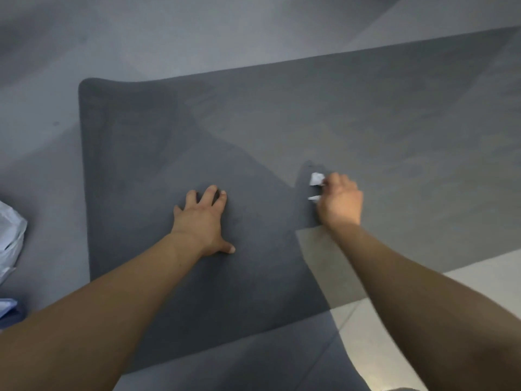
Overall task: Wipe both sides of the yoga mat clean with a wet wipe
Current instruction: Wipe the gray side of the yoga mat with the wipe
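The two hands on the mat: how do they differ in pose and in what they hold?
The left hand lies flat with fingers spread and holds nothing; the right hand is curled around a white wet wipe. The left hand sits nearer the mat's end, the right farther along. Both are on the grey yoga mat.

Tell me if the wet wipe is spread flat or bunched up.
Bunched up: the wet wipe shows only as crumpled white bits sticking out of the right hand.

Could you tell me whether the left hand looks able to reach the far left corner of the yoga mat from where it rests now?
Probably yes: the left hand rests flat on the yoga mat, and nothing lies between it and that corner, though the person would likely need to lean forward.
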